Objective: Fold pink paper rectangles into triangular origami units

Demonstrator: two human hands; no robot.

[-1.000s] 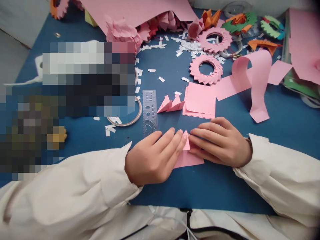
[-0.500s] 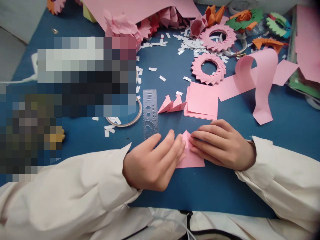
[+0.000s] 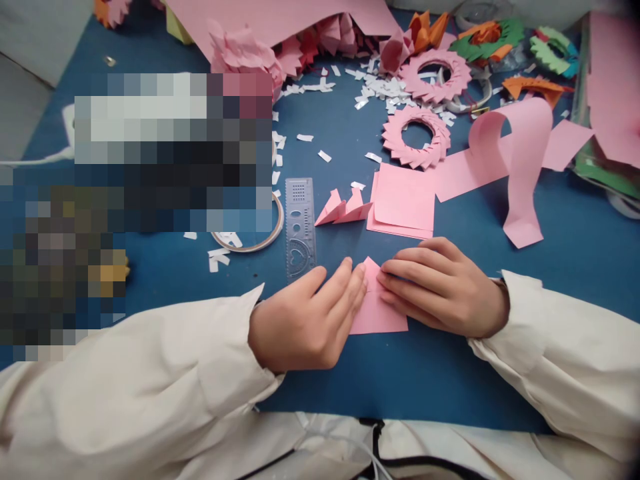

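Note:
A pink sheet of paper [image 3: 377,317] lies on the blue tabletop, its top corners folded inward to a point. My left hand [image 3: 310,313] holds its left side, fingers close together along the fold. On the opposite side, my right hand [image 3: 443,287] has its fingertips pressed on the right flap. Both thumbs are largely hidden. Just beyond the hands are a stack of pink paper squares [image 3: 404,200] and two small folded pink pieces [image 3: 345,208]. A clear plastic ruler [image 3: 300,227] with cut-out shapes lies near my left fingers, its lower end partly covered.
Two pink folded-paper rings [image 3: 395,137] lie farther back among white paper scraps [image 3: 383,90]. A curled pink strip [image 3: 533,153] stands at right. A roll of tape [image 3: 280,230] sits at left beside a blurred-out area. Orange and green paper pieces [image 3: 515,37] lie at the back.
The folded flaps at the paper's tip now lie flatter and closer together between my fingers. My left hand has shifted slightly upward; the right hand has barely moved.

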